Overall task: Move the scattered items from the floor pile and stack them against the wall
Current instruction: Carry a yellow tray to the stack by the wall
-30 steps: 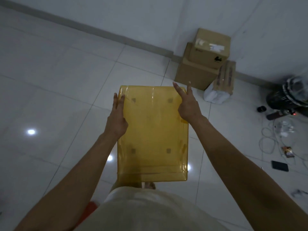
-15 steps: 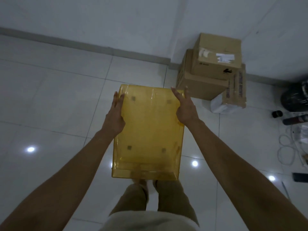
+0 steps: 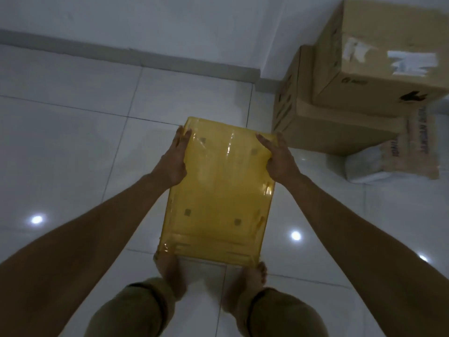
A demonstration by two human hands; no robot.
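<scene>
A translucent yellow plastic container [image 3: 218, 190] is held bottom-up in front of me, above my bare feet. My left hand [image 3: 173, 159] presses flat against its left side near the far end. My right hand [image 3: 279, 159] grips its right side opposite. The white wall [image 3: 145, 23] with its grey baseboard runs across the top. Against the wall at the right stand two stacked cardboard boxes [image 3: 364, 69].
A flattened cardboard piece [image 3: 418, 144] leans on the lower box, with a white bag [image 3: 364, 166] at its foot. The floor is glossy white tile [image 3: 60, 142] with lamp reflections. My feet [image 3: 170, 276] stand just below the container.
I have walked closer to the wall and the boxes, which now look much larger. The container stays gripped between both hands and has tilted slightly clockwise.
</scene>
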